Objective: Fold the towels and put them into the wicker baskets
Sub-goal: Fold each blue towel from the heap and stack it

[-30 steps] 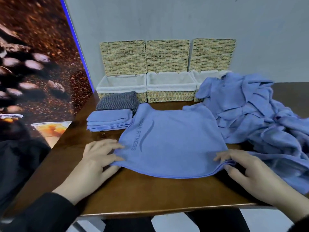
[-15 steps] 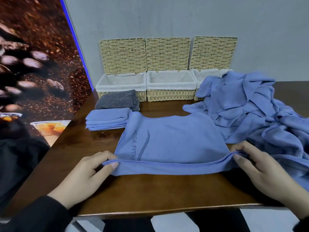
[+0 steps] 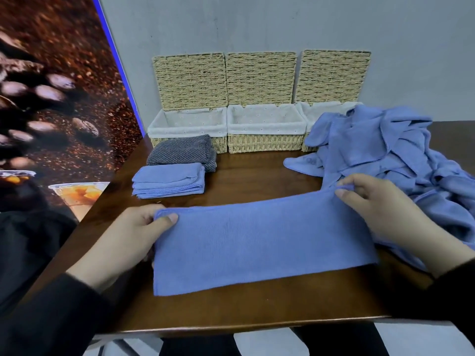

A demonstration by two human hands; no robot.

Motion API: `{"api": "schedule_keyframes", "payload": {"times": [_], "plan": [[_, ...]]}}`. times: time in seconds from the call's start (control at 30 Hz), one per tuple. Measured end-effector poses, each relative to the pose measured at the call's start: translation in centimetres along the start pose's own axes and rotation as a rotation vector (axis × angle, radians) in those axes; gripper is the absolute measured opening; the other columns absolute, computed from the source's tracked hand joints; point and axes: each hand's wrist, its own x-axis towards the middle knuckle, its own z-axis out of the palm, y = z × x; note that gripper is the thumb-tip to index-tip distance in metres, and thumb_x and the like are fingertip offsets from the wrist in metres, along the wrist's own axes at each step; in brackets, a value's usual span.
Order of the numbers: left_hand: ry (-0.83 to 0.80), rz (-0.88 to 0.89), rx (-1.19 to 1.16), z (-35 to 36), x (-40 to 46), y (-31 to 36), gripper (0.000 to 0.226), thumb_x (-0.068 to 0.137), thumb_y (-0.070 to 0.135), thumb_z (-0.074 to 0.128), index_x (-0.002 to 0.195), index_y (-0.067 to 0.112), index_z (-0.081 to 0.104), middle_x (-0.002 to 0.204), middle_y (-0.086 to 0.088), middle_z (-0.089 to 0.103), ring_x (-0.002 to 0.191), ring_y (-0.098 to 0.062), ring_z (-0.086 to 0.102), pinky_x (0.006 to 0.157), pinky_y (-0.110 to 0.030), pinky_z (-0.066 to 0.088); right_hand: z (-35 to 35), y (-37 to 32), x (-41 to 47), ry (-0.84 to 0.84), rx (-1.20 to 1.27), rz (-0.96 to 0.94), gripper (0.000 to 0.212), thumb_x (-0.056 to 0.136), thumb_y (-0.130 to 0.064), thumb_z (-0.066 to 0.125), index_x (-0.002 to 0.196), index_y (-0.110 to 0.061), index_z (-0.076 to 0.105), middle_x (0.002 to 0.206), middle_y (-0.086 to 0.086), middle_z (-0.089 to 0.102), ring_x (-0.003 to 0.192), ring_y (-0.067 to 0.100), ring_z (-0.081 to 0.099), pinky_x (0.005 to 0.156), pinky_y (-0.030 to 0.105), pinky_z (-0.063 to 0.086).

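— Where is the folded blue microfibre towel [image 3: 262, 242]?
— Centre frame, on the brown wooden table [image 3: 257, 170].
— And the hands?
— Left hand [image 3: 128, 242] and right hand [image 3: 380, 209] each pinch an upper corner.

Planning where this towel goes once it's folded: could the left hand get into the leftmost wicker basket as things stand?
Probably yes. The leftmost basket stands open, lid up against the wall. The grey folded towel and blue folded stack lie low before it, so the left hand could pass over them, once it releases the blue towel.
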Motion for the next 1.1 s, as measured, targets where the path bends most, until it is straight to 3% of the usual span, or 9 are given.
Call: {"api": "schedule_keyframes", "payload": {"times": [0.13,0.23,0.3,0.4,0.5,0.6,0.73,0.87,1.1], "plan": [[0.2,0.124,0.565,0.0,2.8,0.9,0.032,0.091,0.037,0.069,0.121,0.024,0.064,0.093,0.009,0.063,0.086,-0.018,0.063,0.072,-0.033,0.046,2.1,0.6,4.2,-0.119,-0.205,-0.02,0.032,0.097,-0.03,0.064,0.128,-0.024,0.062,0.104,-0.01,0.063,0.094,0.009,0.057,0.08,0.025,0.04],[0.271,0.361,0.488,1.4,2.7,2.0,0.031,0.092,0.031,0.069,0.122,0.027,0.063,0.099,0.014,0.055,0.088,-0.016,0.06,0.075,-0.034,0.045,3.2,1.1,5.2,-0.258,-0.352,-0.11,0.046,0.098,-0.024,0.062,0.144,-0.023,0.054,0.128,-0.01,0.058,0.119,0.01,0.053,0.095,0.024,0.039],[0.119,0.496,0.419,3.1,2.3,2.7,0.023,0.094,0.031,0.067,0.117,0.029,0.066,0.101,0.02,0.056,0.094,-0.007,0.058,0.085,-0.031,0.047,3.5,1.2,5.7,-0.33,-0.448,-0.137,0.047,0.098,-0.022,0.058,0.145,-0.025,0.052,0.14,-0.01,0.056,0.13,0.013,0.05,0.105,0.031,0.04],[-0.145,0.541,0.472,6.1,2.2,2.5,0.033,0.099,0.041,0.059,0.13,0.032,0.062,0.134,0.017,0.054,0.124,-0.007,0.05,0.111,-0.03,0.036,3.4,0.6,6.4,-0.378,-0.545,-0.138,0.045,0.096,-0.025,0.058,0.14,-0.032,0.053,0.126,-0.018,0.057,0.125,0.012,0.051,0.108,0.037,0.032],[-0.255,0.425,0.578,7.9,2.2,1.7,0.051,0.1,0.057,0.043,0.148,0.039,0.044,0.161,0.019,0.027,0.148,-0.002,0.021,0.117,-0.022,0.009,3.1,-0.2,6.7,-0.449,-0.604,-0.123,0.029,0.094,-0.028,0.058,0.121,-0.034,0.064,0.121,-0.018,0.063,0.116,0.013,0.056,0.1,0.036,0.033],[-0.262,0.427,0.589,7.8,2.2,0.7,0.06,0.096,0.066,0.031,0.15,0.042,0.038,0.163,0.023,0.017,0.15,0.006,0.005,0.118,-0.019,0.0,2.7,-0.2,6.8,-0.426,-0.515,-0.105,0.007,0.088,-0.03,0.059,0.087,-0.026,0.065,0.091,-0.011,0.069,0.085,0.013,0.059,0.077,0.031,0.042],[-0.251,0.436,0.579,7.3,2.0,0.2,0.052,0.1,0.058,0.036,0.15,0.044,0.036,0.162,0.027,0.015,0.147,0.011,0.001,0.12,-0.019,-0.005,1.8,-0.8,6.7,-0.362,-0.234,-0.073,0.021,0.09,-0.03,0.061,0.076,-0.013,0.057,0.058,-0.012,0.048,0.053,0.007,0.042,0.058,0.028,0.034],[-0.247,0.428,0.562,7.0,1.9,-0.1,0.051,0.1,0.058,0.038,0.149,0.044,0.038,0.161,0.028,0.017,0.147,0.012,0.003,0.12,-0.019,-0.003,1.5,-1.6,6.4,-0.366,0.053,0.028,0.041,0.091,-0.039,0.071,0.066,-0.015,0.048,0.063,0.0,0.041,0.056,0.012,0.039,0.06,0.03,0.028],[-0.258,0.427,0.561,6.9,2.0,-0.2,0.053,0.098,0.06,0.037,0.149,0.045,0.038,0.161,0.028,0.017,0.148,0.01,0.004,0.122,-0.022,-0.002,1.8,-0.2,8.1,-0.251,-0.026,0.002,0.04,0.084,-0.037,0.081,0.083,-0.008,0.052,0.077,0.002,0.051,0.071,0.018,0.05,0.067,0.035,0.037]]}}
